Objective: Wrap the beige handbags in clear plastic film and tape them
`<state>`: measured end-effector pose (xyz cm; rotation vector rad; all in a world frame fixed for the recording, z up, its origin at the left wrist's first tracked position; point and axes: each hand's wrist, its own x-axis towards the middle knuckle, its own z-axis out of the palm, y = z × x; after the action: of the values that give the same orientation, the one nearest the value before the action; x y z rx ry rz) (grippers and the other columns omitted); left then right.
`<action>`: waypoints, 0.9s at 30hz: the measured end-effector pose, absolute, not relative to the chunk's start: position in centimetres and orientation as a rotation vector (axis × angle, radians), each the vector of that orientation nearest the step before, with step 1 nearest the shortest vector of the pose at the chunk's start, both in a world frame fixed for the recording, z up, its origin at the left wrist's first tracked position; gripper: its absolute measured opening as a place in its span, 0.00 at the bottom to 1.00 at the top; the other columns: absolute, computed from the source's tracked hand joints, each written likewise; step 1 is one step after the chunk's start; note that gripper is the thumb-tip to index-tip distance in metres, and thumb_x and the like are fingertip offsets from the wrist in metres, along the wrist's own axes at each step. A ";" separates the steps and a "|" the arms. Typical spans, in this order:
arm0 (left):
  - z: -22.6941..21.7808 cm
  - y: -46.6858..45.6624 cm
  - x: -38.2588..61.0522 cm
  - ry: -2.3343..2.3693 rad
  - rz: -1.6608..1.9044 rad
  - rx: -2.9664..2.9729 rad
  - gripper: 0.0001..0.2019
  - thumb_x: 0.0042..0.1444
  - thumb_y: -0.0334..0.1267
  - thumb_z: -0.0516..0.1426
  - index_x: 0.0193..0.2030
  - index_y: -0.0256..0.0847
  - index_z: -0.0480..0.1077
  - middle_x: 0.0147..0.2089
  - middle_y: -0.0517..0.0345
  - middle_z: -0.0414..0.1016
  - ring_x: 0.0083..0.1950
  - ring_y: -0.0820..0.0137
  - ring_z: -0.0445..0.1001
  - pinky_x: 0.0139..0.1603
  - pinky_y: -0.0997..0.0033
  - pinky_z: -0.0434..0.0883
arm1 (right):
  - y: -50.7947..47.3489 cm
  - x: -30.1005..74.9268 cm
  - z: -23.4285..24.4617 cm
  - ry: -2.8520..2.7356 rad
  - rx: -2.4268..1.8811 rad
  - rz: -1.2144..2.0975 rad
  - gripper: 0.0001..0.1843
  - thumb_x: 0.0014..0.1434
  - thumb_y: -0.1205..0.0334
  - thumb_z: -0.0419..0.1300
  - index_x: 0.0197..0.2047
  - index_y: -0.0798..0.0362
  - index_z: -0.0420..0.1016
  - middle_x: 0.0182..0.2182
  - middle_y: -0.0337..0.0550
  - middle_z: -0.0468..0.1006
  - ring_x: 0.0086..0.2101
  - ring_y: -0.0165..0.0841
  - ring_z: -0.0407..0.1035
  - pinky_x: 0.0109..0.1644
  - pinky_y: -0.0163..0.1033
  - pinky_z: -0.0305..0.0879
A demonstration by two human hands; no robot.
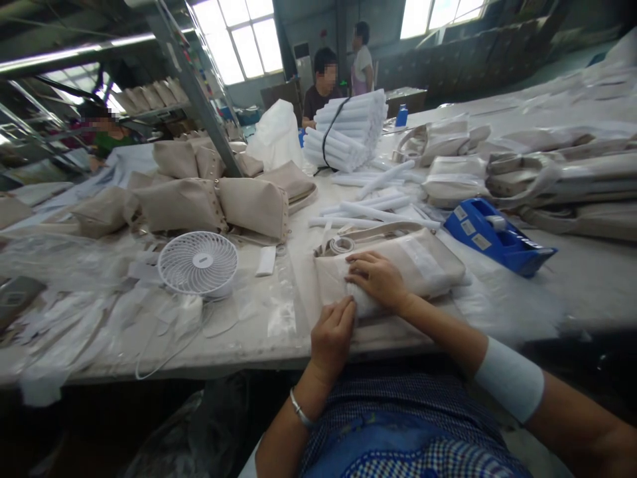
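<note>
A beige handbag point(328, 275) lies flat on the table in front of me, partly covered by a thin white wrapping point(421, 260). Its strap point(383, 230) runs along the far edge, beside a small white roll point(342, 245). My right hand point(379, 279) rests on top of the bag with fingers stretched out, pressing the wrapping. At the near left side, my left hand point(332, 332) has its fingers closed together at the edge of the wrapping; the fingertips partly hide what they pinch. Both hands are close together, touching the bag.
A blue tape dispenser point(490, 232) stands right of the bag. Left are a white fan point(199, 262) and clear plastic bags point(281, 299). Beige bags point(253, 206) pile up behind. White foam tubes point(348, 129) lie bundled and loose. More wrapped bags point(455, 176) lie right; people work beyond.
</note>
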<state>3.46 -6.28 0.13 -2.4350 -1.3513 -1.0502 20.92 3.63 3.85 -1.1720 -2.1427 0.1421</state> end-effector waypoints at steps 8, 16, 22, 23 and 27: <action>0.2 -6.5 3.7 -1.394 -1.104 -2.432 0.18 0.62 0.27 0.56 0.58 0.41 0.70 0.56 0.54 0.78 0.50 0.63 0.75 0.54 0.63 0.77 | 1.6 32.9 5.8 -1.860 -1.332 -0.185 0.14 0.65 0.60 0.61 0.53 0.50 0.78 0.57 0.48 0.76 0.57 0.42 0.68 0.65 0.49 0.61; -0.3 -6.1 3.7 -1.335 -1.088 -2.408 0.19 0.63 0.27 0.54 0.59 0.42 0.70 0.56 0.55 0.78 0.51 0.63 0.76 0.53 0.62 0.75 | 1.5 49.4 8.5 -1.026 -2.019 0.215 0.12 0.58 0.56 0.67 0.39 0.57 0.82 0.60 0.58 0.71 0.63 0.47 0.59 0.67 0.47 0.49; -0.1 -6.0 3.9 -1.308 -1.080 -2.381 0.17 0.64 0.27 0.53 0.57 0.41 0.71 0.55 0.56 0.79 0.49 0.64 0.76 0.51 0.64 0.75 | 3.4 50.4 7.1 -0.861 -1.859 0.637 0.13 0.51 0.56 0.70 0.29 0.61 0.82 0.33 0.54 0.83 0.37 0.42 0.76 0.43 0.45 0.70; 0.0 -5.9 3.9 -1.301 -1.082 -2.376 0.17 0.64 0.27 0.53 0.57 0.41 0.71 0.55 0.57 0.79 0.49 0.64 0.76 0.51 0.64 0.75 | 3.6 50.2 7.1 -0.825 -1.811 0.648 0.12 0.49 0.59 0.71 0.29 0.61 0.82 0.33 0.54 0.83 0.36 0.41 0.76 0.41 0.44 0.71; 0.1 -5.9 3.9 -1.295 -1.093 -2.367 0.16 0.64 0.27 0.53 0.56 0.41 0.71 0.54 0.57 0.80 0.49 0.64 0.76 0.51 0.65 0.75 | 3.0 49.8 7.6 -0.712 -1.576 0.527 0.10 0.47 0.62 0.72 0.31 0.60 0.81 0.45 0.56 0.82 0.43 0.38 0.75 0.48 0.40 0.72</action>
<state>3.92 -5.90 0.13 -2.3673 -1.2952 -1.0934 49.81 3.00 7.56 -1.5763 -0.7123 0.5265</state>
